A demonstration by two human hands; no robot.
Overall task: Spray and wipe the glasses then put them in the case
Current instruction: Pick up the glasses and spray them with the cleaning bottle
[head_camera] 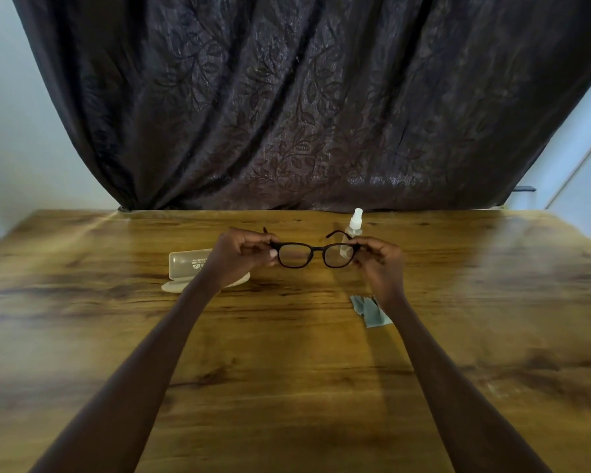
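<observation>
You hold the glasses [316, 255] up over the bench [287, 370], one hand at each end. Your left hand [241, 252] is at the left end of the glasses. Its fingers [270, 254] are curled and pinch the frame by the left lens. Your right hand [379, 259] is at the right end of the glasses. Its fingers [364, 245] are curled too and pinch the frame by the right lens.

The glasses are dark and they sit level in the air, not touching the bench. The two lenses face you. The two side arms are folded out and point away from you.

The case [188, 268] is to the left of the glasses, down on the bench. It is pale and it is open, with its lid standing up. Your left wrist hides part of it.

The spray bottle [354, 227] stands upright just behind the right lens of the glasses. You can see part of it through that lens. It has a white top.

The cloth [371, 312] is to the right of the glasses and closer to you. It is blue-grey and crumpled, and it lies flat on the bench. Your right wrist covers one edge of it.

Far behind the glasses hangs a dark curtain [304, 97] with a leaf pattern.
</observation>
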